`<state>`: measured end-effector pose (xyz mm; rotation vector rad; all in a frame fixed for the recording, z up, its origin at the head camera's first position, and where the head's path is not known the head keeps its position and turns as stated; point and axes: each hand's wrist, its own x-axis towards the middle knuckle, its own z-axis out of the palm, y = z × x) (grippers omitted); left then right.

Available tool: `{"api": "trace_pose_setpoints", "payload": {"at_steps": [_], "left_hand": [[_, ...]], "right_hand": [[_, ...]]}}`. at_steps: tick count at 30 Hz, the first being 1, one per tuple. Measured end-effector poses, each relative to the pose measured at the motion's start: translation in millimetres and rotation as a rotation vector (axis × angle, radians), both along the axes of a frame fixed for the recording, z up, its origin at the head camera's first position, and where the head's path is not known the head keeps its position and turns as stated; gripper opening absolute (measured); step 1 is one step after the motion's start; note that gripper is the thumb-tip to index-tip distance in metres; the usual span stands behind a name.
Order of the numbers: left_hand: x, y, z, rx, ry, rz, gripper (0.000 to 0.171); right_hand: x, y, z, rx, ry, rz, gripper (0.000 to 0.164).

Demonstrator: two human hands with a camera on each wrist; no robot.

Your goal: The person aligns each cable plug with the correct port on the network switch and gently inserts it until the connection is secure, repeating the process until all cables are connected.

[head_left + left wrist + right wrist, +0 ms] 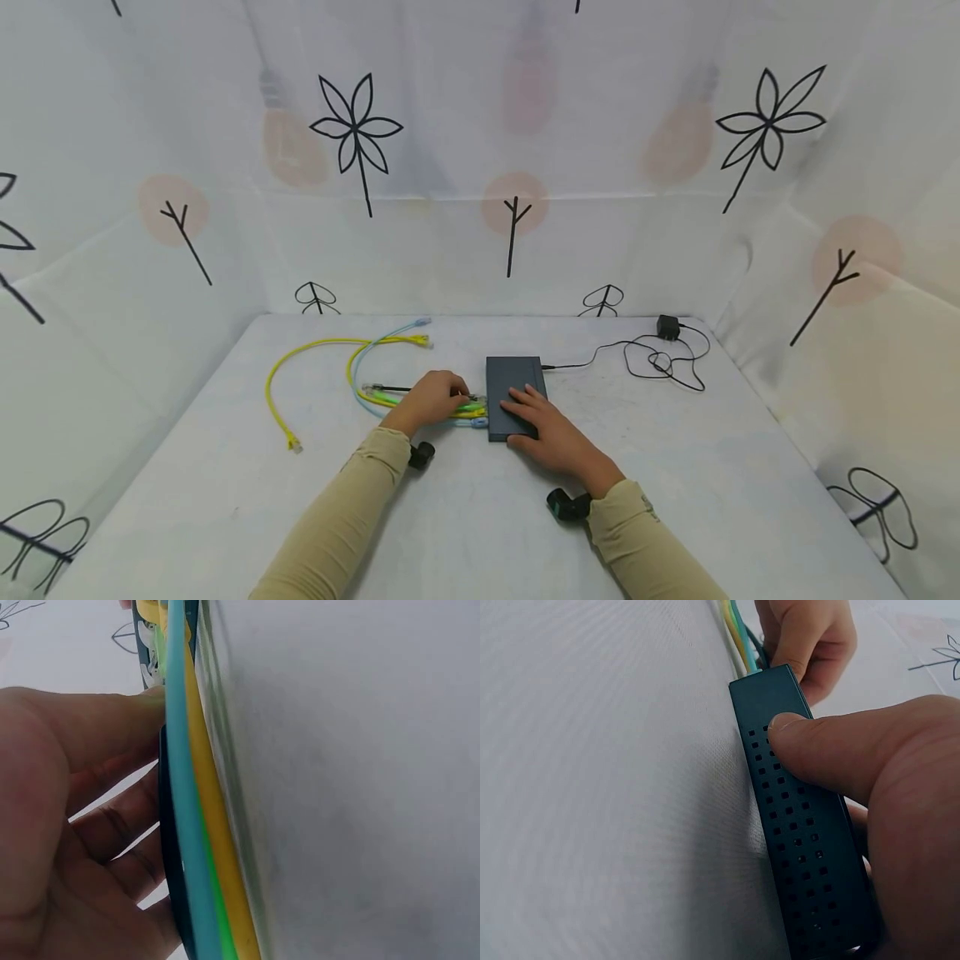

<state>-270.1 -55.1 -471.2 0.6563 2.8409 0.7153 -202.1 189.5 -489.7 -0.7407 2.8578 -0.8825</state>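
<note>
A dark network switch [513, 375] lies flat on the table. My right hand [553, 433] holds it, with spread fingers across the top and the thumb [832, 746] against the vented side wall. At the switch's left side, my left hand [435, 398] pinches a black network cable [392, 388] close to the ports; the fingertips partly hide its plug. Beside it, yellow [217, 817], green [212, 889] and light blue [180, 765] network cables run to the same side of the switch. Whether the black plug is fully seated cannot be seen.
A loose yellow network cable [272, 379] curves over the table's left part. Other cable ends, one light blue plug [422, 322] among them, lie toward the back. A black power adapter [668, 327] sits at the back right, its tangled cord [660, 360] running to the switch.
</note>
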Motion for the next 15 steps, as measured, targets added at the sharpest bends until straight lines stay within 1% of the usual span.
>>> {"api": "trace_pose_setpoints", "payload": {"at_steps": [9,15], "left_hand": [[2.6,-0.3,2.0,0.0,-0.01,-0.003,0.018],[5.0,-1.0,5.0,0.02,-0.054,-0.006,0.021]], "right_hand": [[-1.6,0.8,-1.7,-0.005,0.003,0.005,0.057],[-1.5,0.6,-1.4,-0.006,0.006,0.009,0.057]]}}
